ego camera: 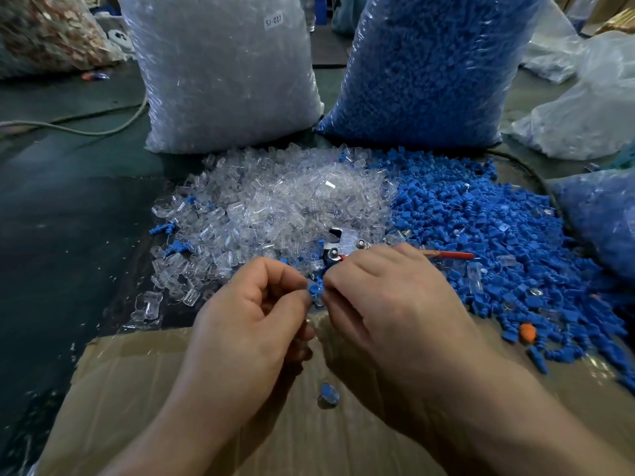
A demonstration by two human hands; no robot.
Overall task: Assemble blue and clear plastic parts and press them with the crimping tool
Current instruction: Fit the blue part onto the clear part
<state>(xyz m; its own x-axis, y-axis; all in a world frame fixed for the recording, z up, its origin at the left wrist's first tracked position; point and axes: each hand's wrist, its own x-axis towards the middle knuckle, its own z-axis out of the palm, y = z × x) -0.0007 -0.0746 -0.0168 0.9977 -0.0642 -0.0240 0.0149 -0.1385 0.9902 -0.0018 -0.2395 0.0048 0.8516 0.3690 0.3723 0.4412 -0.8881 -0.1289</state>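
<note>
Obs. (head view, remote desk). Landmark: crimping tool (343,242), lying at the seam where the two loose heaps meet, its red handle (450,255) pointing right.

- Left hand (254,324) and right hand (388,304) are just in front of the tool, fingertips meeting. Both pinch one blue part (315,291) between thumb and forefinger. I cannot tell whether a clear part is already on it.
- My reading: the fitting step is in hand, pressing not yet done. The piece is held close in front of the tool so the reach to it is short.
- Clear pile (275,201) is behind and left of the tool, blue pile (481,228) right of it — one stock to each hand, I judge.
- Cardboard (137,389) lies in front of the tool, under the wrists. One small blue-and-clear piece (328,395) rests on it, probably a finished one.
- Behind the tool stand a bag of clear parts (223,70) and a bag of blue parts (429,63), likely refill stock.
- Writing: white label (274,20) on the clear bag reads "SJ-017", last character uncertain. No other text legible — no brand seen on the tool.
- Stray orange piece (527,331) in front and right of the tool.
</note>
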